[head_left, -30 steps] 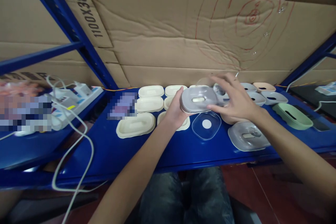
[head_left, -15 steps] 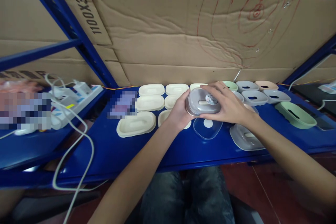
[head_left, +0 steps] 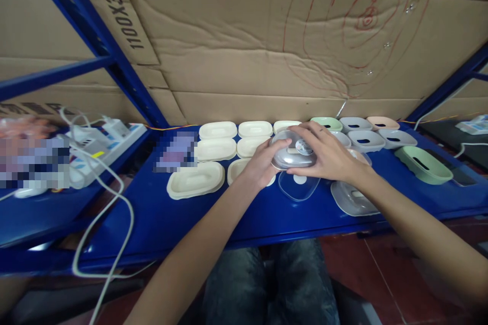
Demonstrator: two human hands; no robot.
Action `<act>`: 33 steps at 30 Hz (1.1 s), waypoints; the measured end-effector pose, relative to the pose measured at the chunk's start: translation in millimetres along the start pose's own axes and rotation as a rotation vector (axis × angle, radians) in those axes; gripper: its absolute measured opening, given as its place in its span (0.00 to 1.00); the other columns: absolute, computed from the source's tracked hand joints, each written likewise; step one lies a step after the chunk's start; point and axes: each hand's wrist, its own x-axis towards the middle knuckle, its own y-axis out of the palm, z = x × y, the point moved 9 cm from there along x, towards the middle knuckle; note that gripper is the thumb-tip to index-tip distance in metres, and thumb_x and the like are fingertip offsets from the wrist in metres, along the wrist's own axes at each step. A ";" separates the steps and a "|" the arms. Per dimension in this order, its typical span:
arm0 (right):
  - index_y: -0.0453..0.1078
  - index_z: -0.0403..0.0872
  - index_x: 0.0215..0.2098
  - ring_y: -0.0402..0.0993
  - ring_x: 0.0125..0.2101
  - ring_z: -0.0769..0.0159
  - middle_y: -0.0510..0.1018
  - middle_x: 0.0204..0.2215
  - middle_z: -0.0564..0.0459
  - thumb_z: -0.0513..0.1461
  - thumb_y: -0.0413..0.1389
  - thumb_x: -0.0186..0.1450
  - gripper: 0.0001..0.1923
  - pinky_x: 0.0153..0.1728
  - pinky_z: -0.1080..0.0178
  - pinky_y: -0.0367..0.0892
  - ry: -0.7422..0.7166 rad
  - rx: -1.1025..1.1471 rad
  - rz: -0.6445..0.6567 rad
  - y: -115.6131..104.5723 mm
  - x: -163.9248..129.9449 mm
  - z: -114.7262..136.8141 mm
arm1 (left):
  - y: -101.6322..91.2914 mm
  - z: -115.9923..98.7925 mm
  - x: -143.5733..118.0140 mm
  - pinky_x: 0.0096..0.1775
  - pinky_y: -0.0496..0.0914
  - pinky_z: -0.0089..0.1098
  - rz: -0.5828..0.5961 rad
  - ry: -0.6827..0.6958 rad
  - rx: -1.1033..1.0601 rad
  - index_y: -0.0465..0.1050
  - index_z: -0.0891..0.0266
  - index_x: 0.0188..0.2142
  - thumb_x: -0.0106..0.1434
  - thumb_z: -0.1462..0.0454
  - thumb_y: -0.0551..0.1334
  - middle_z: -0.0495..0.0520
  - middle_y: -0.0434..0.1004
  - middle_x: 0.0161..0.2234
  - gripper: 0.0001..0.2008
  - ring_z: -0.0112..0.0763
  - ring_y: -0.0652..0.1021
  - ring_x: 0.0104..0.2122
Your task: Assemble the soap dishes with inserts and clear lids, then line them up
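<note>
While clasped between both hands, grey box.

both arms outstretched, left hand and right hand cupped together.

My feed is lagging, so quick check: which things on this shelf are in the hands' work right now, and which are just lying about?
In hand:
- grey dish, held by left hand and right hand
- clear lid, lying just beneath it

Lying about:
- cream trays
- green dish
- grey dish at the shelf's front edge
- power strip
- white cable
</note>
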 end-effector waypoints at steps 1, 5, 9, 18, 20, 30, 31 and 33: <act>0.60 0.54 0.77 0.73 0.64 0.36 0.74 0.65 0.37 0.66 0.65 0.66 0.50 0.64 0.34 0.72 0.002 -0.008 0.003 0.8 0.0 0.0 | -1.0 -1.1 0.8 0.57 0.77 0.44 -0.005 0.017 0.006 0.83 0.63 0.48 0.67 0.64 0.71 0.59 0.88 0.46 0.10 0.54 0.84 0.55; 0.56 0.49 0.78 0.70 0.67 0.33 0.73 0.68 0.33 0.67 0.65 0.64 0.56 0.67 0.31 0.69 0.002 -0.077 0.007 3.2 -1.5 0.9 | -4.2 -3.7 2.9 0.55 0.78 0.42 -0.014 0.058 0.036 0.83 0.62 0.47 0.64 0.65 0.73 0.57 0.88 0.45 0.12 0.49 0.85 0.51; 0.57 0.47 0.77 0.72 0.66 0.32 0.74 0.67 0.32 0.65 0.66 0.65 0.54 0.67 0.31 0.70 -0.008 -0.138 0.006 1.2 -6.8 3.3 | -1.9 0.0 0.7 0.56 0.78 0.43 0.000 0.055 0.036 0.83 0.63 0.48 0.63 0.64 0.74 0.59 0.88 0.44 0.13 0.48 0.86 0.49; 0.64 0.51 0.73 0.81 0.53 0.35 0.79 0.59 0.34 0.69 0.64 0.64 0.50 0.52 0.38 0.77 0.136 -0.177 -0.124 -88.9 -62.4 -45.5 | 23.9 -2.9 -13.3 0.62 0.76 0.58 0.149 -0.039 0.065 0.83 0.63 0.50 0.72 0.47 0.70 0.72 0.87 0.53 0.21 0.61 0.85 0.56; 0.70 0.54 0.69 0.83 0.48 0.37 0.83 0.53 0.34 0.72 0.65 0.60 0.50 0.48 0.39 0.77 0.212 -0.217 -0.145 -116.2 -93.3 -84.9 | 19.8 -8.1 -13.2 0.63 0.75 0.59 0.098 -0.036 0.083 0.82 0.64 0.50 0.72 0.46 0.69 0.74 0.86 0.53 0.23 0.61 0.86 0.55; 0.78 0.51 0.62 0.86 0.47 0.36 0.86 0.52 0.32 0.69 0.73 0.49 0.51 0.46 0.42 0.78 0.542 -0.209 0.141 -107.1 -217.4 -226.2 | 11.1 -7.6 -8.8 0.53 0.80 0.51 0.066 -0.038 0.234 0.81 0.64 0.48 0.73 0.46 0.67 0.70 0.88 0.48 0.22 0.55 0.88 0.46; 0.76 0.50 0.65 0.85 0.51 0.34 0.85 0.55 0.33 0.69 0.71 0.52 0.51 0.51 0.41 0.78 0.540 -0.205 0.189 -97.2 -218.1 -226.1 | 10.1 -6.8 -8.4 0.52 0.80 0.50 0.067 -0.036 0.250 0.81 0.64 0.48 0.72 0.47 0.68 0.69 0.88 0.47 0.21 0.54 0.88 0.46; 0.73 0.48 0.68 0.82 0.58 0.32 0.83 0.60 0.33 0.68 0.67 0.57 0.52 0.60 0.38 0.75 0.520 -0.197 0.289 -76.8 -216.2 -225.0 | 8.4 -5.7 -7.5 0.51 0.80 0.49 0.076 -0.026 0.278 0.80 0.64 0.49 0.71 0.49 0.70 0.67 0.88 0.47 0.21 0.53 0.88 0.46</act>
